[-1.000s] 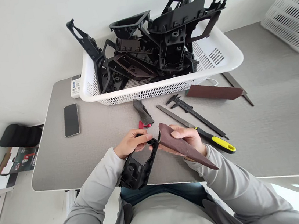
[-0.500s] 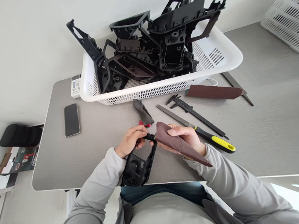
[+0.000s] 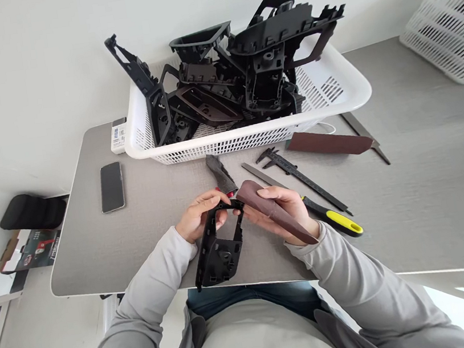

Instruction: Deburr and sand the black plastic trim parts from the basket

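Observation:
My left hand (image 3: pixel 200 215) is closed on the upper end of a black plastic trim frame (image 3: pixel 222 250), whose lower end hangs toward the table's front edge. In my right hand (image 3: pixel 285 210) is a folded sheet of brown sandpaper (image 3: pixel 268 203), pinched under the thumb. The sandpaper's upper end meets the top right corner of the frame; whether it presses on the plastic I cannot tell. Just beyond my hands lies a worn grey strip (image 3: pixel 220 174) with a bit of red under it. A file with a black and yellow handle (image 3: pixel 337 219) rests right of my right hand.
A white basket (image 3: pixel 252 136) heaped with black plastic parts (image 3: pixel 208 99) stands at the back. Black calipers (image 3: pixel 302 178), a brown sandpaper roll (image 3: pixel 329 143) and a metal file (image 3: pixel 365 135) lie to the right. A phone (image 3: pixel 111 187) and small white box (image 3: pixel 118 137) are left. Another basket (image 3: pixel 449 28) stands far right.
The frame has turned in my left hand, so its open side and inner face show more, and it sits slightly further right. The sandpaper has shifted slightly up and left with my right hand.

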`<state>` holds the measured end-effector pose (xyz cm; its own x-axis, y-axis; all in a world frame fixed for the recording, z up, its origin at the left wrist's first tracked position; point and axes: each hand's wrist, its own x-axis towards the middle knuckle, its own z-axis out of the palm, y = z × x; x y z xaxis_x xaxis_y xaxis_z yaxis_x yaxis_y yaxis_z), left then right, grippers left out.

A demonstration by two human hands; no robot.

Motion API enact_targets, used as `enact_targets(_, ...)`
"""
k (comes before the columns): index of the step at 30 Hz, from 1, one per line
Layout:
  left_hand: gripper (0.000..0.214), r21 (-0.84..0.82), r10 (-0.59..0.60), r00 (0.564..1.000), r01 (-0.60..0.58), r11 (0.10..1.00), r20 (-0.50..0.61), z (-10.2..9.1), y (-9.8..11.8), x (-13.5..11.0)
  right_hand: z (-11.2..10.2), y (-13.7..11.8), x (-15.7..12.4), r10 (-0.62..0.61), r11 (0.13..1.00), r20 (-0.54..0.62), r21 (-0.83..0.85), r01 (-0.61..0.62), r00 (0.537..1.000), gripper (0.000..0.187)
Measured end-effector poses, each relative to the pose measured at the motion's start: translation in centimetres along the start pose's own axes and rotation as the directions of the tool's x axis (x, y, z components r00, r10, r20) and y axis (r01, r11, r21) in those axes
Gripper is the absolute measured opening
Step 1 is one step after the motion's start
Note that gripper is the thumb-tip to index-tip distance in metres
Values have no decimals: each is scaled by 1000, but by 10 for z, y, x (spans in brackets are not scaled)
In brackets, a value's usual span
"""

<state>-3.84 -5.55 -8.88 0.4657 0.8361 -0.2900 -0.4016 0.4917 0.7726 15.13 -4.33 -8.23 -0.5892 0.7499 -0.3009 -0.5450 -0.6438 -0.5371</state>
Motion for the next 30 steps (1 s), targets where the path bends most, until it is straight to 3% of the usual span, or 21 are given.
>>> enact_targets(6, 44, 22, 43, 998, -44, 999, 35, -4, -1, -1, 4, -3, -1, -18, 1000, 29, -15, 19, 999, 22)
enact_targets(11, 44, 45, 47, 999, -46, 998, -11, -4, -2, -1, 3, -4, -4, -35, 996, -88, -90, 27, 995, 19)
enact_targets(18, 53, -12, 28, 999, -28, 1000, 21, -7, -4, -2, 6, -12, -8, -134, 933, -218, -356, 50, 967, 17)
enact_targets(23, 57, 19, 11, 1000, -11, 1000, 4, -9, -4, -3, 13, -16, -13, -132, 891, -214, -453, 22, 968, 23)
enact_targets(30, 66, 99, -35, 999, 35, 994, -1, -6, 1, -4, 5, -18, -18, -188, 817, -188, -574, 47, 964, 27)
